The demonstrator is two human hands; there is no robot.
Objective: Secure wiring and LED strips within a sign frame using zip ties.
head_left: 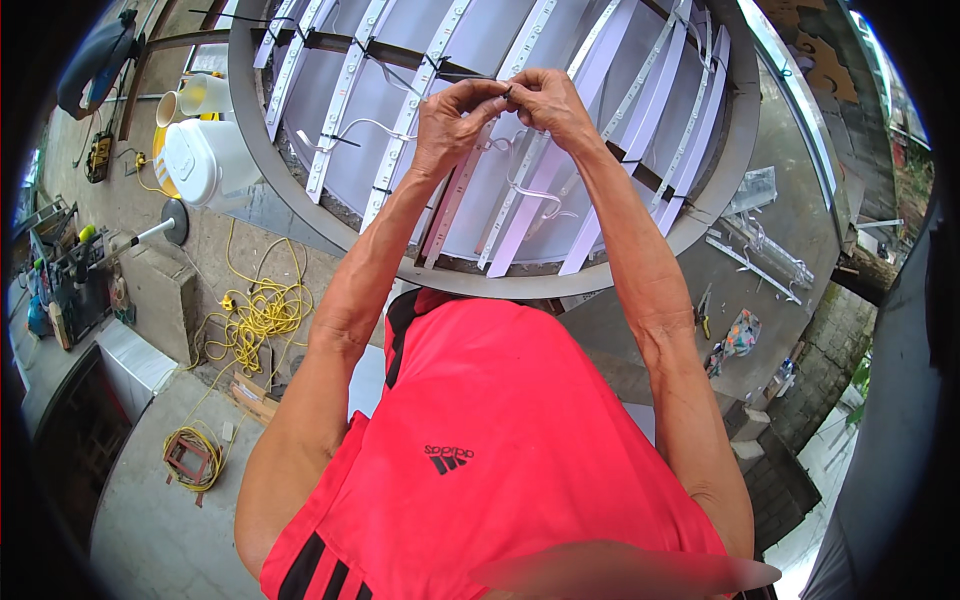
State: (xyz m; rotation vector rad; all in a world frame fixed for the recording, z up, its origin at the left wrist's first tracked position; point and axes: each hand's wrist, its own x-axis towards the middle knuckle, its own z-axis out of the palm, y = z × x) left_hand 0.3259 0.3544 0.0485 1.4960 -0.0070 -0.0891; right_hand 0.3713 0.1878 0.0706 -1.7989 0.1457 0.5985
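Observation:
A round grey metal frame (372, 258) carries several parallel bars with LED strips (340, 110) over a pale backing. Above its middle my left hand (452, 122) and my right hand (552, 104) meet, fingertips pinched together. Between them is a thin black cable tie (508, 92), mostly hidden by the fingers. Its tail seems to stretch left over the bars. Other black cable ties (343, 139) are looped on the strips and crossbar. Loose white wires (535, 190) hang beneath my hands.
On the left are a white lidded bucket (190, 160), a tangled yellow cord (262, 315) and a cord reel (192, 458). Pliers (704, 312), a patterned cloth (742, 333) and clear plastic pieces (770, 255) lie on a surface at the right.

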